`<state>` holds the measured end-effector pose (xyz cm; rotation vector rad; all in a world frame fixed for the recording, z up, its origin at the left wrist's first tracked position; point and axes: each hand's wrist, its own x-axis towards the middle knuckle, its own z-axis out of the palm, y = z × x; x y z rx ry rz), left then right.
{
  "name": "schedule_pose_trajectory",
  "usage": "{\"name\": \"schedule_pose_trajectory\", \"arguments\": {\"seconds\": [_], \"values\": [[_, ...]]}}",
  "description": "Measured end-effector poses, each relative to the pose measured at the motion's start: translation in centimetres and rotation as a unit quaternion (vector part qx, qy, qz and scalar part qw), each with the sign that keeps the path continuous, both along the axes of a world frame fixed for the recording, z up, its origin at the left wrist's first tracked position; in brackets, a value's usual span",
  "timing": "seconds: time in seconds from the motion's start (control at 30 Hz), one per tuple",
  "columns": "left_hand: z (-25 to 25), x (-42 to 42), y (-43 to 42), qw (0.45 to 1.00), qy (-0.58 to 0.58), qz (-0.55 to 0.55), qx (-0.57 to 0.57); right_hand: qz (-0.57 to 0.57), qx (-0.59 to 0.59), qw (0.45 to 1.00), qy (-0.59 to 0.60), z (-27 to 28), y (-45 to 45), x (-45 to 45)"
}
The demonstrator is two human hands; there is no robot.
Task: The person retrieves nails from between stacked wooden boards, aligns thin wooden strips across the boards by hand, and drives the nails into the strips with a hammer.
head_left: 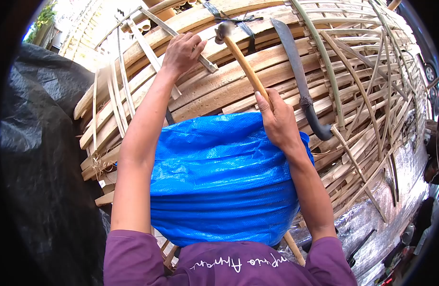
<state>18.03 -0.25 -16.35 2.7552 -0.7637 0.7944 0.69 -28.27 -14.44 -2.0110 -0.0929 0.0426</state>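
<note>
My left hand point(184, 53) is closed around a narrow bamboo strip point(158, 21), which slants across a stack of split bamboo slats point(205, 97). In my right hand point(280, 119) is a hammer, gripped low on its pale wooden handle point(245, 64). The metal hammer head point(224, 31) is raised toward the slats, right of my left hand and apart from the strip; it looks slightly blurred. To the right of the hammer, a machete point(292, 57) with a dark blade and curved black handle lies on the bamboo. Blue tarpaulin point(224, 171) covers the area between my forearms.
Black sheeting point(43, 133) hangs along the left side. Several thin bamboo strips point(119, 90) lie loosely left of my left hand. On the right, a lattice of bamboo strips point(367, 86) spreads out above silvery sheeting point(391, 214). Black ties point(236, 20) wrap the slats at the top.
</note>
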Motion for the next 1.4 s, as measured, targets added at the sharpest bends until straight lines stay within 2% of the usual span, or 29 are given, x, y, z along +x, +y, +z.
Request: {"name": "schedule_pose_trajectory", "arguments": {"seconds": [0.03, 0.1, 0.17, 0.23, 0.3, 0.37, 0.4, 0.5, 0.57, 0.63, 0.77, 0.83, 0.9, 0.93, 0.97, 1.03, 1.07, 1.17, 1.2, 1.33, 1.4], "values": [[0.1, 0.2, 0.3, 1.000, 0.000, -0.001, 0.001, -0.001, 0.001, 1.000, 0.000, 0.0, 0.0, 0.0], [0.4, 0.4, 0.9, 0.995, 0.052, -0.017, 0.084, -0.001, -0.008, 1.000, -0.007, -0.1, 0.0, 0.1], [1.2, 1.2, 1.3, 0.993, 0.071, -0.036, 0.085, 0.002, -0.009, 1.000, -0.004, -0.1, 0.0, 0.2], [1.4, 2.1, 1.5, 0.995, 0.065, -0.070, -0.004, 0.003, -0.011, 1.000, 0.000, 0.0, -0.1, 0.2], [1.4, 3.8, 2.1, 0.994, 0.031, -0.095, -0.033, 0.005, -0.014, 1.000, 0.012, 0.0, -0.2, 0.2], [2.2, 5.0, 3.2, 0.994, 0.075, -0.069, 0.023, 0.005, -0.016, 1.000, 0.013, 0.0, -0.2, 0.2], [2.6, 5.6, 3.6, 0.995, 0.084, -0.062, 0.010, 0.003, -0.017, 1.000, 0.013, -0.1, -0.1, 0.3], [2.8, 6.5, 4.3, 0.999, 0.034, -0.026, 0.007, 0.006, -0.019, 0.999, 0.025, 0.1, -0.1, 0.4], [2.4, 6.5, 4.5, 0.998, 0.054, 0.011, 0.030, 0.007, -0.019, 1.000, 0.024, -0.2, -0.1, 0.5], [0.3, 7.2, 4.7, 0.986, 0.034, 0.110, 0.121, 0.007, -0.022, 1.000, 0.012, -0.2, -0.1, 0.5], [-2.2, 7.3, 4.8, 0.988, 0.051, 0.147, -0.003, 0.001, -0.002, 1.000, 0.014, -0.4, 0.0, 0.3], [-1.3, 7.5, 4.2, 0.982, 0.085, 0.171, -0.011, 0.005, -0.004, 1.000, 0.009, -0.5, 0.1, 0.2], [0.4, 8.1, 3.0, 0.951, 0.169, 0.237, -0.103, 0.007, -0.007, 1.000, 0.003, -0.6, 0.0, 0.2], [0.8, 7.7, 2.4, 0.942, 0.174, 0.246, -0.149, 0.005, -0.009, 1.000, 0.001, -0.6, 0.0, 0.2], [0.8, 7.0, 1.7, 0.942, 0.173, 0.245, -0.151, 0.006, -0.008, 1.000, 0.008, -0.5, 0.0, 0.1], [0.7, 6.2, 0.6, 0.969, 0.065, 0.239, -0.021, 0.009, -0.009, 1.000, 0.012, -0.4, 0.0, 0.3], [0.2, 6.6, 1.0, 0.979, 0.047, 0.199, -0.027, 0.012, -0.014, 1.000, 0.017, -0.5, -0.1, 0.4], [1.3, 6.0, 0.8, 0.983, 0.062, 0.175, -0.016, 0.015, -0.017, 0.999, 0.026, -0.4, 0.0, 0.4], [1.1, 6.3, 1.0, 0.987, 0.036, 0.153, -0.039, 0.016, -0.018, 0.999, 0.032, -0.4, -0.1, 0.5], [0.6, 7.3, 1.1, 0.973, 0.116, 0.167, -0.105, 0.018, -0.001, 0.999, 0.032, -0.4, 0.0, 0.6], [0.5, 7.8, 1.4, 0.971, 0.108, 0.173, -0.122, 0.020, 0.000, 0.999, 0.029, -0.6, -0.1, 0.6]]}}
